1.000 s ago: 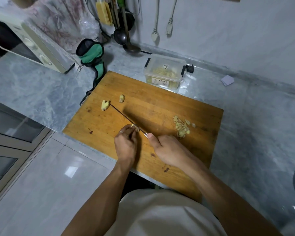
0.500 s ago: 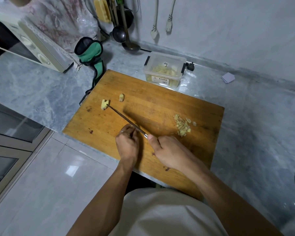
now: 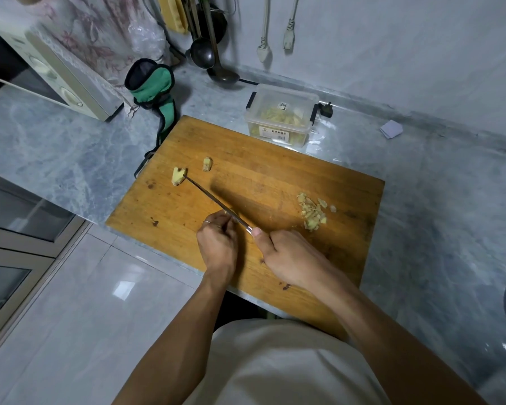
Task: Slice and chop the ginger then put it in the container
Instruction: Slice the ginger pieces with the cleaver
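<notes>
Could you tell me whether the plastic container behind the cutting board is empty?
Not empty: yellowish ginger pieces show through the clear walls of the container.

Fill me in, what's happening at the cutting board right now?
A person is cutting ginger on a wooden cutting board. The right hand grips the knife, blade edge-on. The left hand is curled beside the blade; what it steadies is hidden. Two ginger chunks lie near the knife tip, a chopped ginger pile sits right, and the plastic container already holds some.
</notes>
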Motion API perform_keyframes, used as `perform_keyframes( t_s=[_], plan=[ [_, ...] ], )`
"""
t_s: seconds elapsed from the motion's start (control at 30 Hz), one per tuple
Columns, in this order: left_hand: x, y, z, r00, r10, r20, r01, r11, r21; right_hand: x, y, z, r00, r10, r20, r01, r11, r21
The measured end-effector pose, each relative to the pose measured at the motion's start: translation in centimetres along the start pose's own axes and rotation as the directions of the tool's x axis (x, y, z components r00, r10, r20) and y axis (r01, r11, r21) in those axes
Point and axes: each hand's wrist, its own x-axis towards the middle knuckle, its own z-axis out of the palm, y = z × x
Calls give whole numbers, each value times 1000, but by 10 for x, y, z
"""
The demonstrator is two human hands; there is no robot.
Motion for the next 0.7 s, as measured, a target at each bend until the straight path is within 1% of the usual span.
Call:
perform_keyframes(
  t_s=[0.13,0.5,0.7],
  plan=[
    [0,4,-1,1000,-22,1,22,1000,1,-1,-1,0,1000,-14,-7,14,1000,4],
    [-1,15,-6,1000,-15,-10,15,1000,-11,-6,-3,-2,1000,-13,3,13,1000,6],
    [1,8,-2,1000,-29,-8,29,999,-30,-3,-5,-2,1000,-11,-12,11,1000,5]
  ],
)
